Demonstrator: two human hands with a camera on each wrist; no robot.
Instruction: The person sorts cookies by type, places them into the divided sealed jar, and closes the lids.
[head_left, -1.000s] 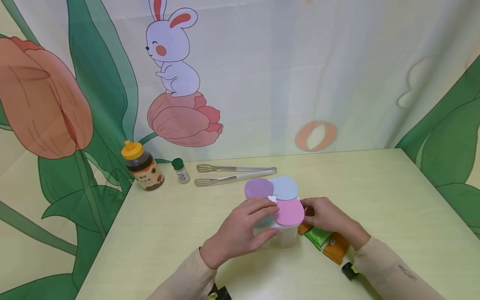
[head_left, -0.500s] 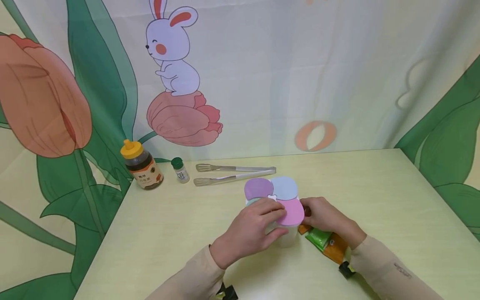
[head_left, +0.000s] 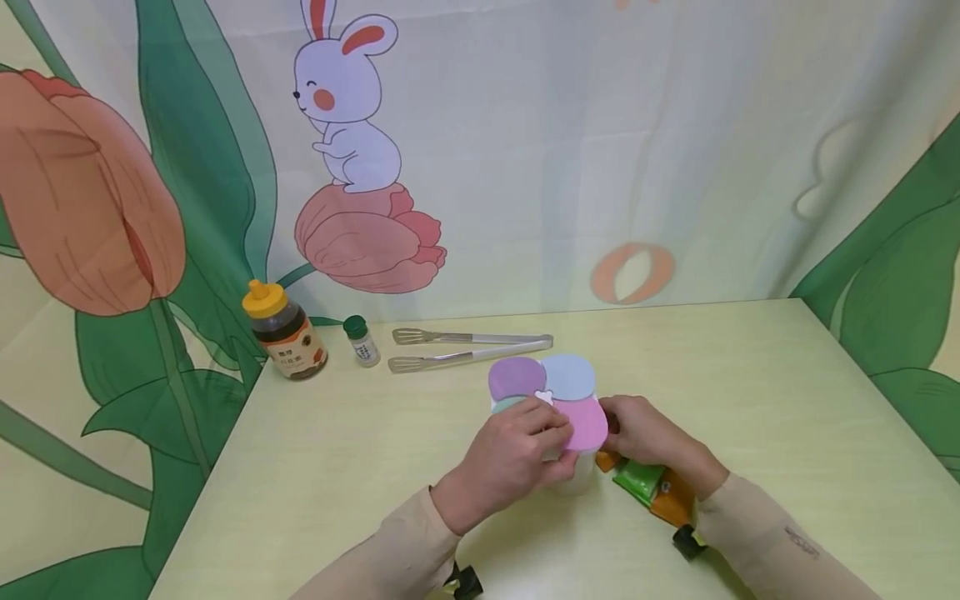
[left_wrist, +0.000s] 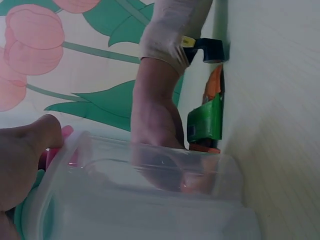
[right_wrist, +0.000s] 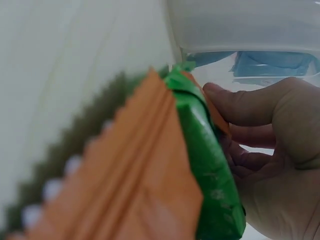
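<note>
At frame centre, the left hand (head_left: 510, 458) curls over the pink lid (head_left: 587, 423) of a clear tub (head_left: 573, 475) on the desk (head_left: 337, 467); the right hand (head_left: 648, 437) grips packets (head_left: 645, 482) beside it. A hard press could tip the tub, or the packets could slip.

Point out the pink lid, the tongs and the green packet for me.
pink lid (head_left: 587, 423), head view, middle of its top.
tongs (head_left: 472, 347), head view, midway along the arms.
green packet (head_left: 639, 481), head view, its visible face.
</note>
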